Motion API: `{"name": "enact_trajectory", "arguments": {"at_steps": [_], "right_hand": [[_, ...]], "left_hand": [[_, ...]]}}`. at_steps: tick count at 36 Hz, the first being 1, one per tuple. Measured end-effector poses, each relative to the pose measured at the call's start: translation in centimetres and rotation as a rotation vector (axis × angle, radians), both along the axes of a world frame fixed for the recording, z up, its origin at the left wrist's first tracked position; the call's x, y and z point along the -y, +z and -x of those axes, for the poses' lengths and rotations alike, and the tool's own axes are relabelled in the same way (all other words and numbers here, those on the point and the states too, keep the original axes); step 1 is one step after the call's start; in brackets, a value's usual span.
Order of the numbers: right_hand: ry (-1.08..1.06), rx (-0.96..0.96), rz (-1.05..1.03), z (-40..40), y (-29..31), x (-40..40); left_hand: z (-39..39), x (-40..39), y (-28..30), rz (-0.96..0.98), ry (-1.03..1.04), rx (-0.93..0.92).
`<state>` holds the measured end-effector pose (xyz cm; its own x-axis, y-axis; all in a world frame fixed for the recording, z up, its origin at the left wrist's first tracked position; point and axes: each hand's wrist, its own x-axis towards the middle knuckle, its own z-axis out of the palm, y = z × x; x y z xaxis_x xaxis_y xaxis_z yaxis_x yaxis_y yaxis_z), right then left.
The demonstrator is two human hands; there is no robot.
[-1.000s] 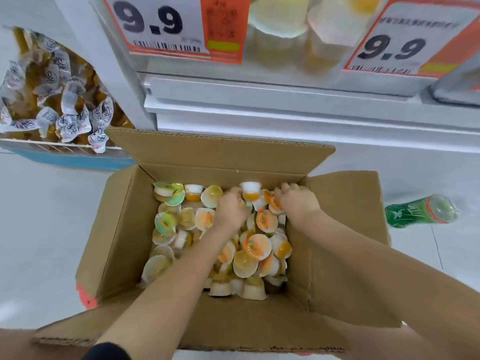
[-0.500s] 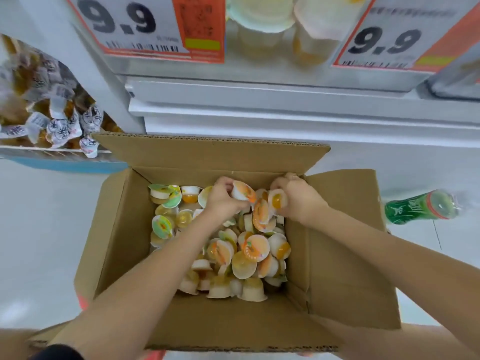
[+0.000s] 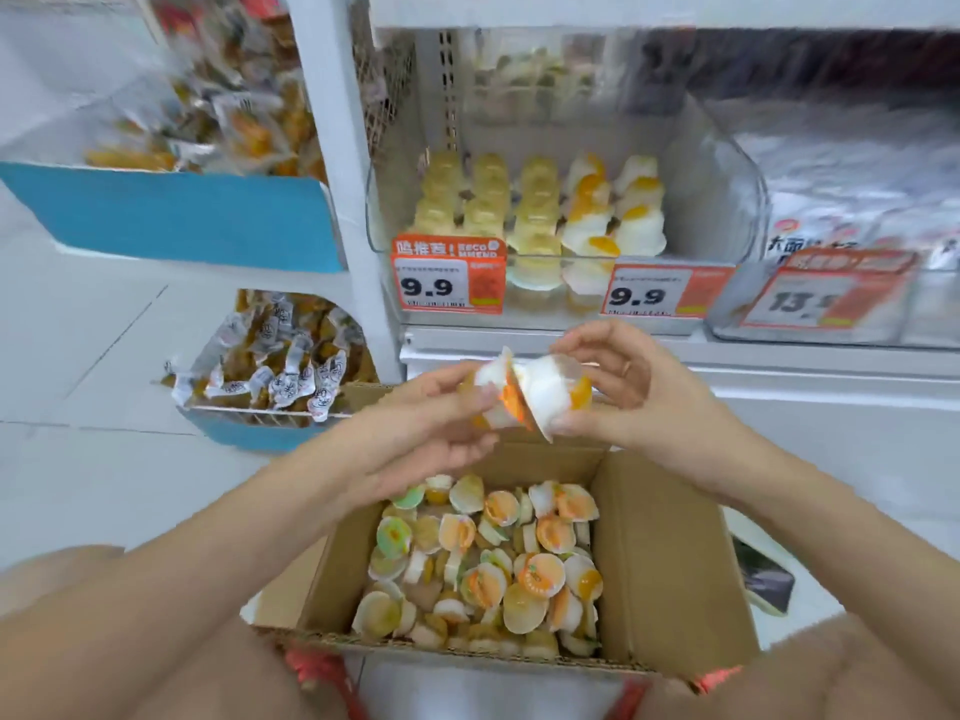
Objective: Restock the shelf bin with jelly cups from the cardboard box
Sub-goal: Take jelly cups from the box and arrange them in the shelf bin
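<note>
An open cardboard box [image 3: 670, 558] on the floor holds several loose jelly cups [image 3: 488, 558] with orange and green lids. Above the box's far edge, my left hand [image 3: 415, 433] and my right hand [image 3: 628, 392] meet, each holding jelly cups [image 3: 540, 392] with white and orange contents pressed together between them. Behind them, the clear shelf bin [image 3: 727, 189] holds rows of stacked jelly cups [image 3: 535, 210], yellowish on the left, white and orange on the right. The bin's right part has room.
Price tags reading 9.9 [image 3: 447, 278] hang on the bin's front. A blue-fronted bin of wrapped snacks [image 3: 275, 366] stands low at the left, another [image 3: 171, 215] above it. A neighbouring clear bin [image 3: 852, 210] sits to the right. White tiled floor [image 3: 88, 356] lies left.
Both hands came up out of the box holding jelly cups and now sit above its far edge, in front of the shelf. The view tilted up, revealing the shelf bin.
</note>
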<state>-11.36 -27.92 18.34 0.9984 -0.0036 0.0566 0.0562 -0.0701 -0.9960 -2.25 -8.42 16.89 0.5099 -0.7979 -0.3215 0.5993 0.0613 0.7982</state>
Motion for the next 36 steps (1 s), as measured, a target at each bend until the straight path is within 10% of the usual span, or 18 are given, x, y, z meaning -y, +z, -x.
{"name": "enact_trajectory", "arguments": {"at_steps": [27, 36], "right_hand": [[-0.043, 0.009, 0.285, -0.9, -1.1, -2.6], [-0.391, 0.166, 0.54, -1.9, 6.1, 2.8]], "left_hand": [[2.8, 0.6, 0.0, -0.055, 0.152, -0.086], [-0.6, 0.1, 1.0, -0.317, 0.222, 0.247]]}}
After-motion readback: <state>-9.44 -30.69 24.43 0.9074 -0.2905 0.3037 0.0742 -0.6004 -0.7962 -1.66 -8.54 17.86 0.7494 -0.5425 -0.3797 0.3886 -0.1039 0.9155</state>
